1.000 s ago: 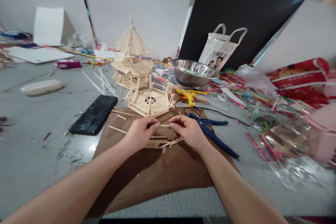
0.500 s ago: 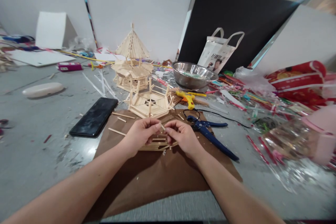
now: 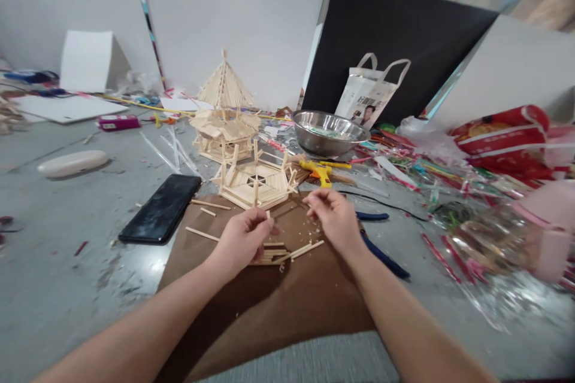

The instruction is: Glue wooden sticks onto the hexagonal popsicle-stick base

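Note:
My left hand [image 3: 247, 236] is closed in a pinch over the brown sheet [image 3: 251, 305], with the end of a short wooden stick [image 3: 268, 214] showing above its fingertips. Farther right, my right hand [image 3: 335, 218] is pinched too; whatever sits between its fingers is too small to make out. It hides the head of the blue-handled pliers [image 3: 381, 256]. Loose wooden sticks [image 3: 308, 250] lie below and between the hands. Just beyond them stands a many-sided wooden stick frame [image 3: 274, 190] with short upright posts.
Behind the frame rises a stick pavilion [image 3: 224, 87] with a pointed roof. A yellow glue gun [image 3: 320, 172] and a steel bowl [image 3: 327, 140] are at back right. A black phone [image 3: 160, 208] lies left, a pink-lidded bottle [image 3: 503, 233] far right, among scattered scraps.
My hands have come apart from where they met over the sheet. The right one has moved right, in front of the pliers; the left stays close to its place. The view has tilted slightly.

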The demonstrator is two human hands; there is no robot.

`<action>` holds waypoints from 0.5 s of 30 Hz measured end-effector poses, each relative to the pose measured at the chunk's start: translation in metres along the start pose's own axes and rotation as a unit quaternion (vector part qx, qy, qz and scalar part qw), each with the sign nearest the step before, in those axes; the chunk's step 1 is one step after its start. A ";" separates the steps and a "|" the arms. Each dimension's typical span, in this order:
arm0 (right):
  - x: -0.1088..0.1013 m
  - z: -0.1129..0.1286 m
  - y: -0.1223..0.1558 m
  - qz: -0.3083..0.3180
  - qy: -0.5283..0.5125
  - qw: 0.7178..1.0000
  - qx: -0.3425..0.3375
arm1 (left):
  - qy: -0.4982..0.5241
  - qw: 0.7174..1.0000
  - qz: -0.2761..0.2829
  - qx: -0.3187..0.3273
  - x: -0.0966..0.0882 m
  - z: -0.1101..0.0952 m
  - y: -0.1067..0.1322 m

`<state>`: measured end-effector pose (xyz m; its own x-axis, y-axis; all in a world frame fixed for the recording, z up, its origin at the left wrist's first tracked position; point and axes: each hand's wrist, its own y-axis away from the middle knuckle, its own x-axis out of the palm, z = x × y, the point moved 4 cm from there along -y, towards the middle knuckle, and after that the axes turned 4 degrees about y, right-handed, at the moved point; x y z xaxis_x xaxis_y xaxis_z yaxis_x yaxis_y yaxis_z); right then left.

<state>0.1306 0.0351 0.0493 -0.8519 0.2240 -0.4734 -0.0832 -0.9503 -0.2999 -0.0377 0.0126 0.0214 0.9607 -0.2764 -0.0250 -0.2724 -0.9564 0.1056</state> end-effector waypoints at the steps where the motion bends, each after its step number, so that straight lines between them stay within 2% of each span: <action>1: -0.012 -0.005 -0.012 -0.048 0.045 0.998 -0.003 | -0.022 1.000 0.016 0.003 0.002 0.001 0.001; 3: -0.031 -0.015 -0.036 -0.117 0.148 0.982 -0.020 | -0.086 0.995 0.045 0.026 0.005 0.001 0.002; 4: -0.038 -0.021 -0.049 -0.127 0.205 0.970 -0.019 | -0.129 0.989 0.058 0.046 0.006 0.000 0.003; 6: -0.045 -0.036 -0.073 -0.106 0.318 0.942 0.024 | -0.226 0.966 0.075 0.102 0.008 -0.003 0.005; 8: -0.048 -0.054 -0.091 -0.048 0.387 0.913 0.117 | -0.308 0.935 0.091 0.152 0.009 -0.007 0.007; 11: -0.044 -0.071 -0.110 0.000 0.383 0.911 0.155 | -0.369 0.905 0.115 0.177 0.010 -0.009 0.009; 15: -0.031 -0.083 -0.120 0.024 0.330 0.927 0.175 | -0.395 0.893 0.132 0.170 0.010 -0.007 0.009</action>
<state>0.2101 0.1599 0.0309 -0.3669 0.1539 -0.9174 -0.3144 -0.9487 -0.0334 -0.0299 0.0018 0.0291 0.5601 -0.3493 -0.7512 -0.6139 -0.7839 -0.0932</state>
